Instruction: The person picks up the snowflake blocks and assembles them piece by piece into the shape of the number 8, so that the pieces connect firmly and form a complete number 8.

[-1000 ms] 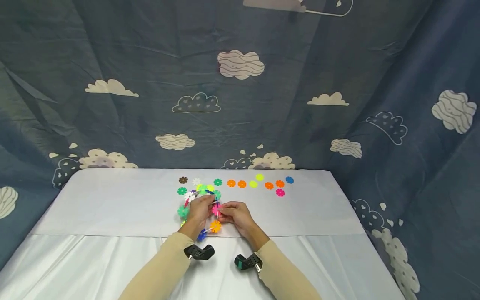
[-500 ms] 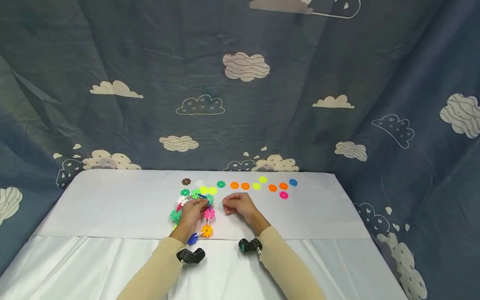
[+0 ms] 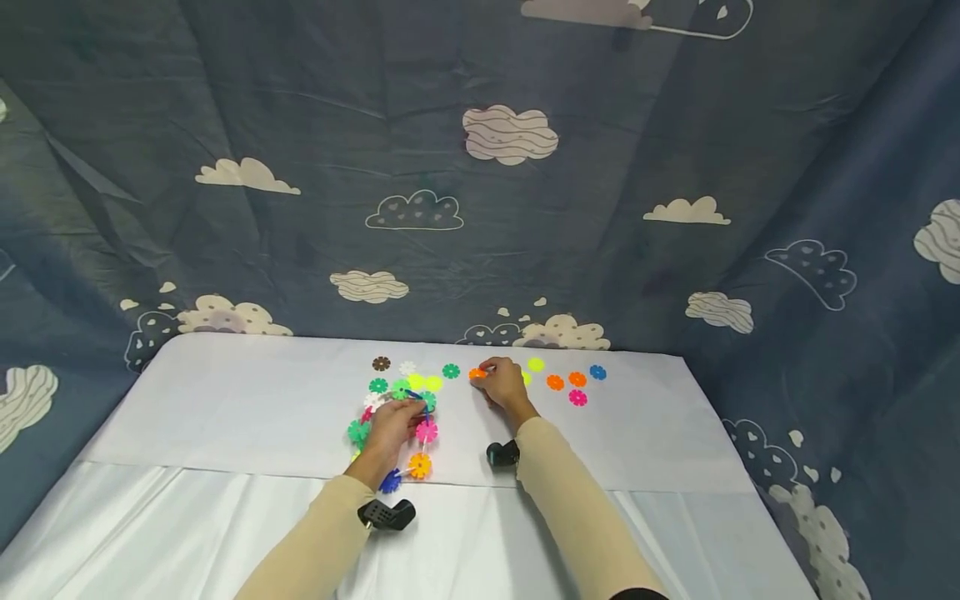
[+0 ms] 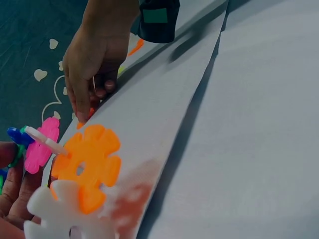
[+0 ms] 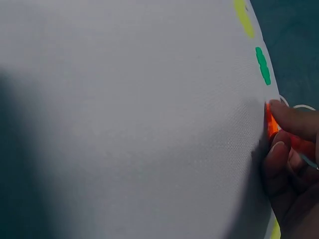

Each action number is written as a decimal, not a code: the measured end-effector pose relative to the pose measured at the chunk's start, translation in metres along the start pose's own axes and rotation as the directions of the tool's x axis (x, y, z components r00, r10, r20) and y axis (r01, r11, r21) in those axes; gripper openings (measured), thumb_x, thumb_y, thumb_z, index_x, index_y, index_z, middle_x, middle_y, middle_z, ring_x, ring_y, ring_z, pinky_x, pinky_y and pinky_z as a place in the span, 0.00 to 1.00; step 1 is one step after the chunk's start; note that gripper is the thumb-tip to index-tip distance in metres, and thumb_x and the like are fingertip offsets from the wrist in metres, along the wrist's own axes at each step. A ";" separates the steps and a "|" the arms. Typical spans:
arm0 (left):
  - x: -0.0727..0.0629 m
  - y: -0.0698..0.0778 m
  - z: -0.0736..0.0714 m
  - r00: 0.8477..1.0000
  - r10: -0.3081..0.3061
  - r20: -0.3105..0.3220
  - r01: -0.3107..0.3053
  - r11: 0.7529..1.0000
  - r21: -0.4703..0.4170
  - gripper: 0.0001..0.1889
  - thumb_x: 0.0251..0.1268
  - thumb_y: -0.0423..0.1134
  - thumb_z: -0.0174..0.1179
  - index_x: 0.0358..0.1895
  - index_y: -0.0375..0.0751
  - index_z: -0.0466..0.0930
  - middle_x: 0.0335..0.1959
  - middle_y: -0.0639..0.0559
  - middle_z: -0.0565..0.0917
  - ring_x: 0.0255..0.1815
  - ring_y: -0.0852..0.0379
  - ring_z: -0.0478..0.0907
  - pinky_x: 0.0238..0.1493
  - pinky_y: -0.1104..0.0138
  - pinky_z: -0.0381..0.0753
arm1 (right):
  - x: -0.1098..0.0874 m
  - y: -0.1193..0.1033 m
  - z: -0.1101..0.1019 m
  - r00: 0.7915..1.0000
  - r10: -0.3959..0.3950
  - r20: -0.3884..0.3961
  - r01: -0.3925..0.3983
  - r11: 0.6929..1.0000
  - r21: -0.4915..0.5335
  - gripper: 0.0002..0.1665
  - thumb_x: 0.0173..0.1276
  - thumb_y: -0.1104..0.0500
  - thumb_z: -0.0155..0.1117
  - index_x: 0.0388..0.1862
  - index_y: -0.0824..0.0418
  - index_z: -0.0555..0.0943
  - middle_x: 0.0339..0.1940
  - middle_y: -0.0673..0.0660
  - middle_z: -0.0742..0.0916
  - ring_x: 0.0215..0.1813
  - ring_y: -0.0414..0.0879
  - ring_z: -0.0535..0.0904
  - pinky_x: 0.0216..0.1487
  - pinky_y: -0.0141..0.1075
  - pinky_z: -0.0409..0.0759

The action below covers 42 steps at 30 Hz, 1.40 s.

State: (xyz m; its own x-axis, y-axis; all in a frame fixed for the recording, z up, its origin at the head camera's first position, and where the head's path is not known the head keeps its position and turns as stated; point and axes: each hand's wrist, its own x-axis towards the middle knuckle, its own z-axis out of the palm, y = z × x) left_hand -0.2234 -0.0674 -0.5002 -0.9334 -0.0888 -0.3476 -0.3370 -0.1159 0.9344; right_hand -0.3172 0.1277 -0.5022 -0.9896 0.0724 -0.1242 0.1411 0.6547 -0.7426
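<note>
My left hand [image 3: 392, 429] grips a linked chain of notched flower-shaped plastic discs, bent into a loop. A pink disc [image 3: 427, 431], an orange disc [image 3: 420, 465] and a dark blue disc [image 3: 390, 481] hang on its near right side, joined by white discs set edge-on. In the left wrist view, a white disc [image 4: 65, 214] slots into the orange one. My right hand [image 3: 504, 385] is at the row of loose discs, its thumb and fingers pinching a loose orange disc [image 5: 271, 121]. That disc's far part is hidden by the fingers in the right wrist view.
Loose discs lie along the table's back: brown [image 3: 381, 363], white [image 3: 407, 367] and green [image 3: 451, 371] at the left; yellow [image 3: 536, 364], orange [image 3: 555, 382], pink [image 3: 577, 397] and blue [image 3: 597, 372] at the right. Behind the white-covered table [image 3: 247, 417] hangs a cloud-print curtain [image 3: 420, 275].
My right hand has left the pink disc on the chain, moved away to the back right and taken hold of a loose orange disc. The left hand still holds the chain, after shifting slightly left.
</note>
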 end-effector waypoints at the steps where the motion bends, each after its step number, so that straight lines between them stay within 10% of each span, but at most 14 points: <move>1: 0.000 0.000 0.000 1.000 -0.002 0.000 0.002 1.000 -0.002 0.13 0.70 0.37 0.56 0.49 0.31 0.78 0.45 0.43 0.83 0.42 0.53 0.77 0.43 0.68 0.78 | 0.001 0.000 0.000 1.000 0.013 0.005 -0.012 1.000 -0.010 0.19 0.59 0.61 0.73 0.49 0.65 0.81 0.25 0.55 0.79 0.14 0.42 0.70 0.19 0.29 0.71; 7: 0.000 -0.001 0.002 0.999 0.037 0.017 -0.036 0.998 -0.043 0.13 0.69 0.36 0.57 0.48 0.27 0.77 0.39 0.44 0.84 0.36 0.56 0.78 0.36 0.71 0.78 | 0.001 -0.002 -0.002 0.998 0.047 0.052 -0.049 0.998 0.048 0.17 0.57 0.66 0.73 0.45 0.66 0.78 0.25 0.57 0.80 0.14 0.43 0.71 0.15 0.29 0.74; 13: -0.001 -0.001 0.001 0.998 0.056 0.024 -0.054 0.997 -0.063 0.13 0.69 0.35 0.57 0.48 0.27 0.76 0.37 0.46 0.85 0.35 0.59 0.80 0.35 0.72 0.78 | -0.010 0.004 -0.002 0.993 -0.105 0.060 0.091 0.976 0.197 0.15 0.55 0.72 0.72 0.39 0.67 0.77 0.29 0.57 0.80 0.16 0.42 0.74 0.16 0.32 0.78; 21: -0.004 0.004 -0.001 0.994 0.105 0.033 -0.103 0.992 -0.071 0.13 0.70 0.33 0.56 0.50 0.26 0.72 0.43 0.37 0.85 0.40 0.54 0.85 0.40 0.71 0.83 | -0.022 0.007 0.005 0.946 -0.272 0.175 0.117 0.791 0.600 0.09 0.62 0.75 0.62 0.42 0.77 0.76 0.25 0.56 0.83 0.22 0.44 0.81 0.28 0.36 0.85; 26: -0.006 0.005 -0.002 0.993 0.110 0.030 -0.110 0.994 -0.027 0.14 0.69 0.34 0.57 0.51 0.27 0.72 0.45 0.36 0.85 0.41 0.51 0.85 0.37 0.72 0.82 | -0.031 -0.011 0.005 0.901 -0.379 0.211 0.143 0.719 0.680 0.13 0.70 0.70 0.58 0.46 0.81 0.73 0.28 0.53 0.84 0.28 0.42 0.81 0.35 0.33 0.84; 35: -0.010 0.007 -0.001 0.981 0.183 0.059 -0.185 0.983 0.022 0.14 0.70 0.36 0.57 0.49 0.27 0.72 0.41 0.36 0.86 0.39 0.51 0.86 0.34 0.73 0.82 | -0.041 -0.046 0.002 0.806 -0.544 0.232 0.269 0.686 0.676 0.14 0.73 0.66 0.54 0.46 0.81 0.73 0.32 0.52 0.83 0.31 0.43 0.76 0.36 0.31 0.79; 42: -0.011 0.006 -0.001 0.974 0.215 0.067 -0.217 0.976 0.026 0.13 0.70 0.36 0.57 0.48 0.27 0.72 0.40 0.36 0.86 0.38 0.49 0.86 0.36 0.71 0.83 | -0.044 -0.051 0.005 0.787 -0.561 0.258 0.280 0.697 0.660 0.13 0.74 0.67 0.53 0.45 0.80 0.73 0.31 0.51 0.82 0.31 0.45 0.74 0.35 0.32 0.77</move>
State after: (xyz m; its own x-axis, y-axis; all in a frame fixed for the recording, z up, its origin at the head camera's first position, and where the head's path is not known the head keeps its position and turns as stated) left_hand -0.2147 -0.0682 -0.4911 -0.9902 -0.0454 -0.1324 -0.1292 -0.0676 0.9893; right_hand -0.2805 0.0878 -0.4620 -0.8506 -0.5045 0.1484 -0.1604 -0.0199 -0.9869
